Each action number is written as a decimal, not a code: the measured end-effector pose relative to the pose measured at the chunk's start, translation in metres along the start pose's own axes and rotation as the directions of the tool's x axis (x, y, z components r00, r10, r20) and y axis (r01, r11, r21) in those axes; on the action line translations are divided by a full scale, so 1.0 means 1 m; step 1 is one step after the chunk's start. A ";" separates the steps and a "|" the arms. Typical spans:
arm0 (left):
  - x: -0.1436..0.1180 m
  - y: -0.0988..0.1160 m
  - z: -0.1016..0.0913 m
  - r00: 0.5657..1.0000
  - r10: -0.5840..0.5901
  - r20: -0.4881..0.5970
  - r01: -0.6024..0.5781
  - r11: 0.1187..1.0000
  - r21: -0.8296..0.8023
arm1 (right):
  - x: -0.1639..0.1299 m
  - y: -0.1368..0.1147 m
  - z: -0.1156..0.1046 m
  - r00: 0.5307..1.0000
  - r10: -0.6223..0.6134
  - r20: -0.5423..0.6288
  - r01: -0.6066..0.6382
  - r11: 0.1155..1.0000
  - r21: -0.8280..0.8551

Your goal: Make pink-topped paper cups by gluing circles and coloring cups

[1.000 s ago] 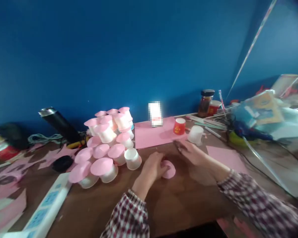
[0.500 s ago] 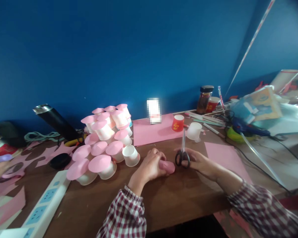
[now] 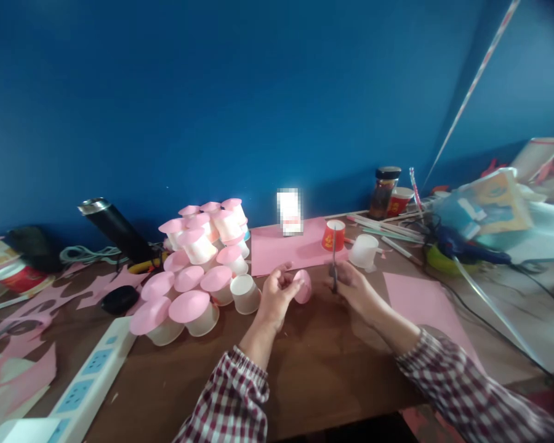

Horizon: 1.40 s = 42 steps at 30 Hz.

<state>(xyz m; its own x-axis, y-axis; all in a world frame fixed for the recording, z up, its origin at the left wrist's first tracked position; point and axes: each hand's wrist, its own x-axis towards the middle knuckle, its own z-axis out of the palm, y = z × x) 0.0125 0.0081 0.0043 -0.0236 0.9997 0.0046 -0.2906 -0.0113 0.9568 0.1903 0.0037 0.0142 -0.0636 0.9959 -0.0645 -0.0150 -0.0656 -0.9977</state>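
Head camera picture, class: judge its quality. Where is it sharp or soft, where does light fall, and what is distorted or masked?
Head view: soft all over, the left hand, pink paper piece and scissors slightly smeared; edges and corners blur most; light from the right whitens the clutter there; table bulges as through a wide lens; a pixelated white patch stands by the wall.

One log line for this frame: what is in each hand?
left hand: holds pink paper piece | right hand: holds scissors, blades up | beside: pile of pink-capped cups
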 end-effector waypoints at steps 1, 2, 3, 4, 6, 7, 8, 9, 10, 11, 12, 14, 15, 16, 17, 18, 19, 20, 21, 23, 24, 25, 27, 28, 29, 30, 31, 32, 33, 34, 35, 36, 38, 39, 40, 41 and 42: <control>0.001 0.000 -0.001 0.999 -0.038 -0.010 0.037 0.995 -0.091 | 0.004 -0.003 0.004 1.000 -0.018 -0.015 0.018 1.000 0.006; 0.002 0.000 -0.002 0.997 -0.077 -0.015 0.073 0.981 -0.181 | 0.007 -0.006 0.007 0.999 -0.038 -0.023 0.038 0.999 0.020; 0.003 0.000 -0.003 0.994 -0.110 -0.017 0.102 0.960 -0.260 | 0.010 -0.008 0.010 0.998 -0.056 -0.030 0.058 0.997 0.041; 0.004 0.001 -0.003 0.991 -0.132 -0.023 0.118 0.938 -0.325 | 0.011 -0.009 0.013 0.997 -0.067 -0.036 0.069 0.995 0.066; 0.004 0.002 -0.004 0.988 -0.146 -0.046 0.114 0.905 -0.410 | 0.013 -0.007 0.015 0.998 -0.049 -0.029 0.052 0.991 0.125; 0.004 0.002 -0.004 0.988 -0.142 -0.055 0.104 0.893 -0.437 | 0.013 -0.005 0.016 1.000 -0.020 -0.016 0.022 0.988 0.154; 0.004 0.002 -0.003 0.989 -0.137 -0.061 0.095 0.885 -0.456 | 0.012 -0.002 0.016 1.000 0.014 0.007 -0.015 0.983 0.181; 0.003 0.002 -0.002 0.989 -0.133 -0.061 0.089 0.880 -0.467 | 0.012 0.002 0.015 0.998 0.050 0.035 -0.057 0.977 0.208; 0.003 0.001 -0.001 0.990 -0.131 -0.057 0.089 0.876 -0.473 | 0.011 0.005 0.015 0.995 0.083 0.060 -0.095 0.968 0.234; 0.002 0.001 0.000 0.990 -0.132 -0.053 0.091 0.875 -0.475 | 0.011 0.008 0.014 0.991 0.105 0.083 -0.123 0.957 0.261; 0.002 0.000 0.002 0.990 -0.134 -0.048 0.095 0.875 -0.474 | 0.011 0.010 0.014 0.988 0.112 0.103 -0.137 0.948 0.289; 0.000 -0.001 0.004 0.989 -0.142 -0.030 0.111 0.876 -0.469 | 0.011 0.013 0.013 0.988 0.089 0.124 -0.126 0.934 0.334; 0.000 -0.001 0.005 0.989 -0.148 -0.014 0.125 0.877 -0.465 | 0.012 0.013 0.013 0.990 0.065 0.124 -0.105 0.932 0.346; -0.001 -0.002 0.005 0.988 -0.155 0.009 0.142 0.878 -0.457 | 0.013 0.013 0.012 0.993 0.035 0.117 -0.074 0.934 0.349; -0.001 -0.002 0.005 0.986 -0.161 0.038 0.160 0.880 -0.447 | 0.014 0.013 0.012 0.994 0.005 0.108 -0.041 0.939 0.342; -0.002 -0.002 0.005 0.984 -0.167 0.069 0.180 0.882 -0.434 | 0.014 0.013 0.010 0.995 -0.022 0.100 -0.012 0.946 0.324; -0.002 -0.002 0.003 0.979 -0.177 0.097 0.202 0.886 -0.418 | 0.015 0.012 0.009 0.994 -0.048 0.099 0.017 0.955 0.296; -0.002 -0.002 0.002 0.974 -0.193 0.122 0.226 0.891 -0.394 | 0.015 0.011 0.007 0.991 -0.077 0.106 0.048 0.966 0.256; -0.002 -0.001 0.000 0.967 -0.212 0.140 0.249 0.898 -0.363 | 0.015 0.009 0.005 0.987 -0.105 0.125 0.078 0.976 0.203; -0.003 0.002 -0.005 0.957 -0.245 0.158 0.282 0.917 -0.284 | 0.014 0.006 0.000 0.968 -0.138 0.209 0.122 0.988 0.090; -0.003 0.004 -0.006 0.952 -0.255 0.171 0.291 0.927 -0.237 | 0.013 0.005 -0.001 0.953 -0.141 0.267 0.134 0.990 0.043; -0.004 0.006 -0.008 0.946 -0.261 0.192 0.297 0.936 -0.189 | 0.012 0.004 -0.003 0.936 -0.134 0.325 0.138 0.990 0.009; -0.005 0.010 -0.010 0.926 -0.277 0.257 0.310 0.946 -0.098 | 0.010 0.004 -0.004 0.903 -0.113 0.415 0.138 0.990 -0.029; -0.006 0.013 -0.010 0.912 -0.293 0.286 0.321 0.945 -0.057 | 0.009 0.005 -0.003 0.892 -0.109 0.440 0.140 0.989 -0.040; -0.007 0.014 -0.010 0.902 -0.308 0.303 0.330 0.944 -0.022 | 0.009 0.005 -0.003 0.887 -0.108 0.449 0.144 0.988 -0.046; -0.008 0.015 -0.010 0.896 -0.319 0.309 0.335 0.942 0.002 | 0.009 0.006 -0.003 0.888 -0.109 0.447 0.146 0.988 -0.049; -0.008 0.016 -0.009 0.895 -0.322 0.309 0.335 0.942 0.014 | 0.009 0.007 -0.003 0.894 -0.109 0.435 0.143 0.989 -0.047; -0.008 0.016 -0.009 0.895 -0.325 0.305 0.335 0.942 0.018 | 0.009 0.007 -0.002 0.901 -0.108 0.420 0.137 0.990 -0.039; -0.008 0.015 -0.008 0.898 -0.326 0.297 0.337 0.941 0.016 | 0.009 0.008 -0.002 0.910 -0.109 0.400 0.129 0.991 -0.025; -0.007 0.013 -0.007 0.901 -0.327 0.286 0.339 0.941 0.008 | 0.010 0.009 -0.002 0.918 -0.110 0.380 0.123 0.992 -0.010; -0.007 0.012 -0.007 0.904 -0.330 0.271 0.343 0.939 -0.004 | 0.010 0.009 -0.002 0.925 -0.113 0.363 0.120 0.993 0.004; -0.006 0.010 -0.006 0.908 -0.331 0.255 0.348 0.937 -0.022 | 0.011 0.010 -0.001 0.929 -0.115 0.353 0.119 0.993 0.011; -0.004 0.007 -0.006 0.922 -0.324 0.213 0.344 0.937 -0.066 | 0.011 0.011 0.000 0.935 -0.125 0.331 0.130 0.991 0.007; -0.003 0.007 -0.006 0.932 -0.309 0.189 0.330 0.939 -0.093 | 0.011 0.011 0.001 0.940 -0.136 0.314 0.145 0.989 -0.006; -0.002 0.006 -0.006 0.943 -0.290 0.160 0.310 0.943 -0.120 | 0.011 0.011 0.002 0.943 -0.147 0.299 0.164 0.986 -0.032; -0.001 0.007 -0.006 0.954 -0.270 0.128 0.288 0.947 -0.144 | 0.010 0.009 0.002 0.944 -0.156 0.292 0.184 0.980 -0.072; 0.000 0.007 -0.007 0.963 -0.253 0.096 0.267 0.950 -0.165 | 0.009 0.008 0.002 0.942 -0.157 0.297 0.201 0.972 -0.125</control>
<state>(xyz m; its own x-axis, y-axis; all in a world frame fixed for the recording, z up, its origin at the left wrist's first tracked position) 0.0037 0.0077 0.0088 0.1432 0.9672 -0.2100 -0.4397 0.2523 0.8620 0.1873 0.0120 0.0061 -0.3537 0.9298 0.1017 0.0972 0.1447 -0.9847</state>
